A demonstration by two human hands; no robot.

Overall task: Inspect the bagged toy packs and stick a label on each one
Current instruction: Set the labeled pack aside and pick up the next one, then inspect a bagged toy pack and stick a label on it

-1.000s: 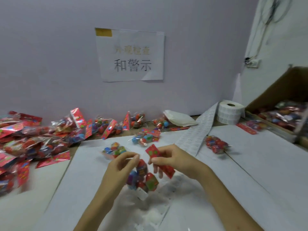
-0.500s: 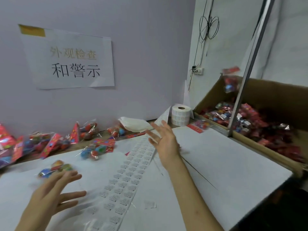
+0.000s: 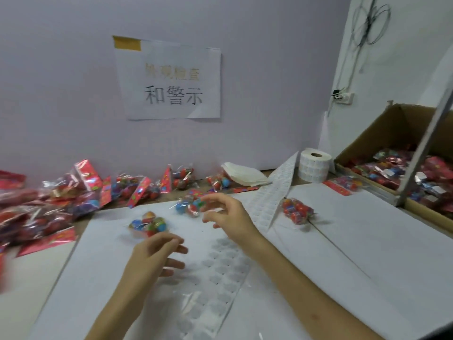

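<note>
Three bagged toy packs lie apart on the white sheet: one (image 3: 148, 224) just beyond my left hand, one (image 3: 188, 207) in the middle, one (image 3: 296, 213) right of the label strip. My right hand (image 3: 228, 214) hovers at the middle pack with loosely curved fingers, its fingertips at the bag's right edge; it grips nothing. My left hand (image 3: 157, 256) hangs above the sheet with spread fingers and holds nothing. A long strip of white labels (image 3: 220, 273) runs from the label roll (image 3: 313, 168) down between my arms.
A heap of red bagged packs (image 3: 49, 200) fills the left side along the wall. An open cardboard box (image 3: 382, 133) holding more packs stands at the right, with a metal bar (image 3: 421, 148) across it. A stack of white paper (image 3: 245, 174) lies near the wall.
A second ago both hands held a pack; then it left them and both hands were empty. The view has swung back left and my right hand has moved to the middle pack.
</note>
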